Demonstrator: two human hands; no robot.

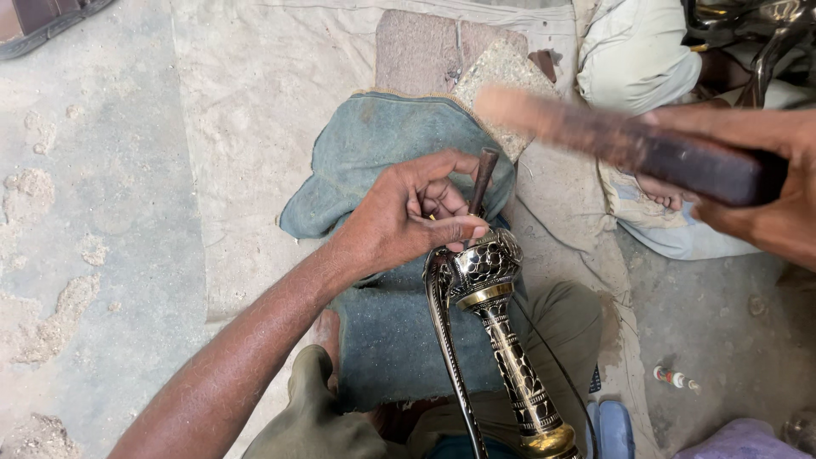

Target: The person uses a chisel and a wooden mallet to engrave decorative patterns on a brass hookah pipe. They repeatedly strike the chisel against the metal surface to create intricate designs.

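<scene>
Left hand pinches punch — right hand grips mallet.

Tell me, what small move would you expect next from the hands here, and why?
Probably a short downward tap. The left hand pinches a thin metal punch upright on the patterned brass piece, which rests on a grey cloth pad. The right hand holds a wooden mallet raised and blurred above the punch.

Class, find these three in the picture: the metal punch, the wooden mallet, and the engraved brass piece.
metal punch (484,174), head view, on its upper shaft.
wooden mallet (629,146), head view, mid-length of the blurred bar.
engraved brass piece (486,265), head view, on its pierced round bulb.
</scene>
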